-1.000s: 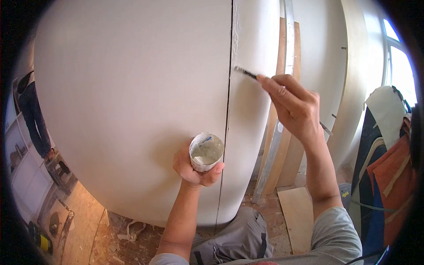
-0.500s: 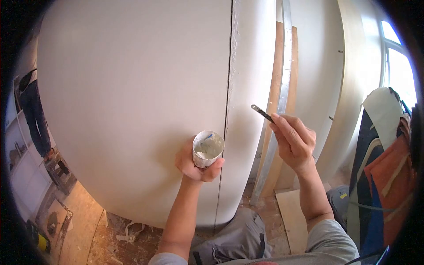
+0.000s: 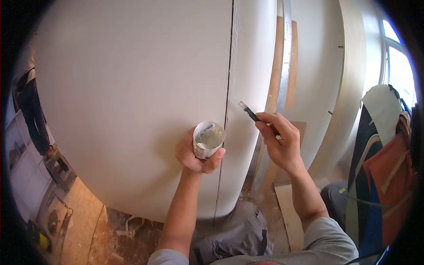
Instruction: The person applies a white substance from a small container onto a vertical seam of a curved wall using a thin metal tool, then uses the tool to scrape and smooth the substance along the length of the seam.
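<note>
My left hand (image 3: 187, 157) is wrapped round a small white cup (image 3: 206, 153), tilted so its inside shows. Pale paste coats the cup's inner wall, and a small blue mark shows in it. Between thumb and fingers, my right hand (image 3: 283, 140) pinches a narrow dark blade (image 3: 250, 113) whose tip points up and left, with a pale dab at the end. That tip is close in front of the large white panel (image 3: 132, 88), right of a dark vertical seam (image 3: 227, 97). Rough white filler runs along the seam's upper part.
A metal straightedge (image 3: 285, 57) leans upright behind the panel's right edge. At right stand a pile of coloured sheets and cloth (image 3: 384, 168) and a dark bag (image 3: 334, 196). Scraps lie on the floor (image 3: 128, 232). Another person's legs (image 3: 33, 115) show at far left.
My right hand has moved left with the blade, bringing its tip nearer the seam. The cup in my left hand sits slightly higher in view.
</note>
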Available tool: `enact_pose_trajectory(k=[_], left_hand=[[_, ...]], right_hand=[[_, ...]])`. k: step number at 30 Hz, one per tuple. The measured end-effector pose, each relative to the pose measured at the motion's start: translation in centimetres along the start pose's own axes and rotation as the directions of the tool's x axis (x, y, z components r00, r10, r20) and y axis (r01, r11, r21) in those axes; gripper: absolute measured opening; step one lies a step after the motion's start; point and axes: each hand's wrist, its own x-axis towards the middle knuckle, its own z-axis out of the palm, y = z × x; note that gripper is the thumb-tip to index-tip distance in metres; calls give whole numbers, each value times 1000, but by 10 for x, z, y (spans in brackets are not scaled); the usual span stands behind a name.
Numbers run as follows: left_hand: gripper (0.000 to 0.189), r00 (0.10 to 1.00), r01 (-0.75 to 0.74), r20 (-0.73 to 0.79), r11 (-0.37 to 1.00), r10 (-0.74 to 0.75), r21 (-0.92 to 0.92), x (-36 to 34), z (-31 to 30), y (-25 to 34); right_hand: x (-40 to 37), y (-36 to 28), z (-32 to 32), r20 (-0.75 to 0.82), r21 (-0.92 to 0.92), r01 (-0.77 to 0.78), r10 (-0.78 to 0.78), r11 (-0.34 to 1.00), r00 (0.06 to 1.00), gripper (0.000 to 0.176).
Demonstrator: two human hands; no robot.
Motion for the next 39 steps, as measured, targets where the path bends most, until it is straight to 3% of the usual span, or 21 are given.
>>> enact_pose_trajectory(k=[4,6,21,39], left_hand=[[62,1000,-2,9,1000,2,2,-3,-2,-1],[62,1000,-16,17,999,15,47,-3,-3,-1],[69,999,-22,39,997,19,75,-7,-4,-5],[66,998,-64,27,993,62,98,-6,-6,-6]], right_hand=[[0,-12,13,-30,12,-23,24,1000,999,25],[4,-14,16,-39,-46,72,-74,996,997,27],[18,-8,15,-8,-157,199,-202,967,979,30],[18,-6,10,-40,-242,234,-250,942,967,29]])
